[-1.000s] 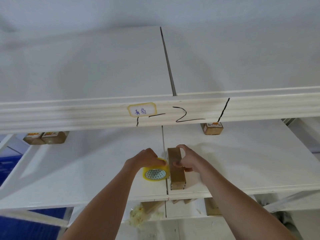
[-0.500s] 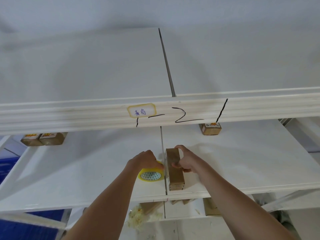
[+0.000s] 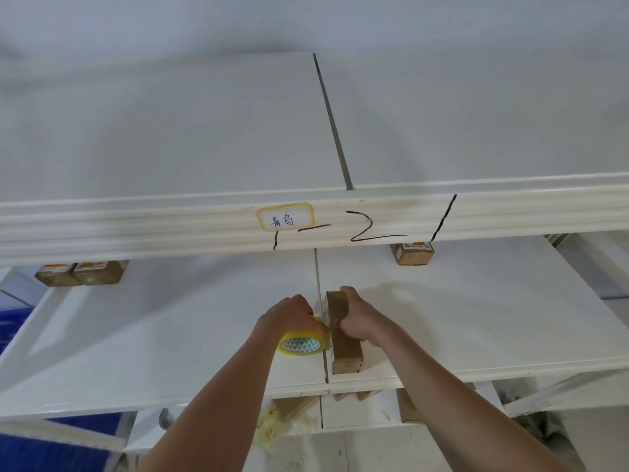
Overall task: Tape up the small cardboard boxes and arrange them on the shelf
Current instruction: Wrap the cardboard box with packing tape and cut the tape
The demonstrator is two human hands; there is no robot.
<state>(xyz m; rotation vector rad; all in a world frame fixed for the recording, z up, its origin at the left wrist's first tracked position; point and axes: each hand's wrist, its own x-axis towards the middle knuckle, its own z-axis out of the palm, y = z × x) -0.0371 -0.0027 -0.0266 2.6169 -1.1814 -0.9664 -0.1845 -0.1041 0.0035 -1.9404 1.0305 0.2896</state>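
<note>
Box point(image 3: 343, 330) stood on edge at the shelf point(image 3: 476, 318) front, looked light and stiff; I gripped its top with right hand point(image 3: 355, 320), left hand point(image 3: 289, 318) clutching tape roll point(image 3: 302, 345) beside it.

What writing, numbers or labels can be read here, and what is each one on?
"青岛", blue handwriting, as best I can read it: yellow-bordered sticker on the upper shelf's front beam.
"1-2" then a slanted stroke, black marker: same beam, beside the sticker.
Printed labels on the far box and the two boxes at the left: too small to read.
Tape roll: triangle pattern only, no words.
</note>
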